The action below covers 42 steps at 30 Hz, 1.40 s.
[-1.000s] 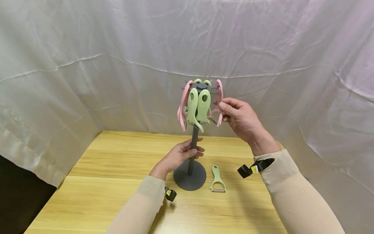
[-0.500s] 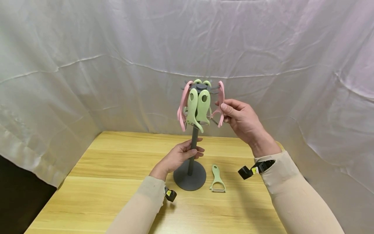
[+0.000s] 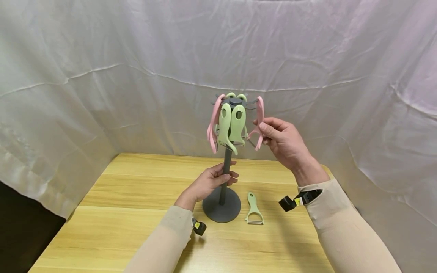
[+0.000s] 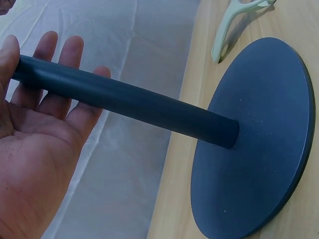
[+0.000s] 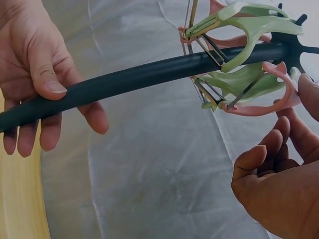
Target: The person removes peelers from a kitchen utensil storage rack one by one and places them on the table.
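A dark grey stand (image 3: 227,161) with a round base (image 3: 221,206) bears several peelers on hooks around its top. My left hand (image 3: 208,182) holds its pole (image 4: 124,102), thumb on the near side and fingers behind. To the right, my right hand (image 3: 283,140) pinches a pink peeler (image 3: 260,113) between thumb and fingers. That peeler's top end is out at the tip of a hook, its blade end pointing down. Two green peelers (image 3: 238,123) hang at the front and another pink peeler (image 3: 214,123) at the left; more green ones show behind.
One green peeler (image 3: 253,208) lies on the wooden table (image 3: 136,227), right of the base, blade toward me. A pale fabric curtain (image 3: 170,57) surrounds the table at the back and sides.
My right hand has drawn the pink peeler slightly right and down, outward along its hook. The left hand and the stand have stayed in place.
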Motion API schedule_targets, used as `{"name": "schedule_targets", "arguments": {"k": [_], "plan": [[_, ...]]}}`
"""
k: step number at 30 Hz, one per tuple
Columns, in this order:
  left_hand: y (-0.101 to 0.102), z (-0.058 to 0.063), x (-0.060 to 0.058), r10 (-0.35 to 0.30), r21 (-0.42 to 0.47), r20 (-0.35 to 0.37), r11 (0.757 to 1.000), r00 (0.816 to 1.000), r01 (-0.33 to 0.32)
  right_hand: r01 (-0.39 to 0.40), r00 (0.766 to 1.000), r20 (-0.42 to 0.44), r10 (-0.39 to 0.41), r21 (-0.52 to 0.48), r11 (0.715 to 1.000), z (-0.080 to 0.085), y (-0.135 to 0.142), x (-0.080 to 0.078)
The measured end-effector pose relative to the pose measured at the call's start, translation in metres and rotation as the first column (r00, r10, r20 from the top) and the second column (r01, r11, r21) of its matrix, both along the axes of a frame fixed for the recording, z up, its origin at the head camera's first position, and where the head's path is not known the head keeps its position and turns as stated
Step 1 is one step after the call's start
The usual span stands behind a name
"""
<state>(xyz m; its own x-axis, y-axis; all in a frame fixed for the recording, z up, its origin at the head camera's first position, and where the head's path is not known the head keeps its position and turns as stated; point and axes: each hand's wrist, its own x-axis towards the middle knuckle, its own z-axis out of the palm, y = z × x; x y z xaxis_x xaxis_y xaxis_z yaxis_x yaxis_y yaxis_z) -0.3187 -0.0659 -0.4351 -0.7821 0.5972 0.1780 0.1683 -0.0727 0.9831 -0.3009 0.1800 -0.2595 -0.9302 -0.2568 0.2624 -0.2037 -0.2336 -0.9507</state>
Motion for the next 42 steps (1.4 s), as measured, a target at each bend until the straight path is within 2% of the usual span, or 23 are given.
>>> {"name": "schedule_targets", "arguments": {"k": [20, 28, 32, 34, 36, 40, 42], "plan": [[0.0, 0.001, 0.0, 0.002, -0.003, 0.007, 1.0, 1.0, -0.001, 0.026, 1.0, 0.009, -0.027, 0.013, 1.0, -0.013, 0.004, 0.007], [0.001, 0.003, 0.001, 0.002, 0.005, 0.0, 1.0, 1.0, -0.002, 0.065, 0.998, 0.008, -0.065, 0.038, 0.997, -0.02, 0.005, 0.009], [0.002, 0.003, 0.001, 0.002, 0.005, -0.001, 1.0, 1.0, -0.002, 0.124, 0.992, -0.031, -0.122, 0.092, 0.988, -0.025, 0.007, 0.011], [0.002, 0.003, 0.001, 0.003, 0.003, 0.0, 1.0, 1.0, -0.003, 0.186, 0.982, -0.07, -0.177, 0.158, 0.97, -0.027, 0.008, 0.012], [0.002, 0.003, 0.001, 0.004, 0.0, 0.002, 1.0, 1.0, -0.004, 0.267, 0.963, -0.116, -0.244, 0.252, 0.93, -0.029, 0.007, 0.015], [0.001, 0.003, 0.001, 0.006, -0.004, 0.001, 1.0, 1.0, -0.006, 0.422, 0.906, -0.223, -0.359, 0.436, 0.795, -0.032, 0.003, 0.023], [0.001, 0.003, 0.001, 0.009, -0.006, 0.002, 1.0, 1.0, -0.009, 0.466, 0.884, -0.264, -0.385, 0.48, 0.743, -0.034, 0.001, 0.027]]}}
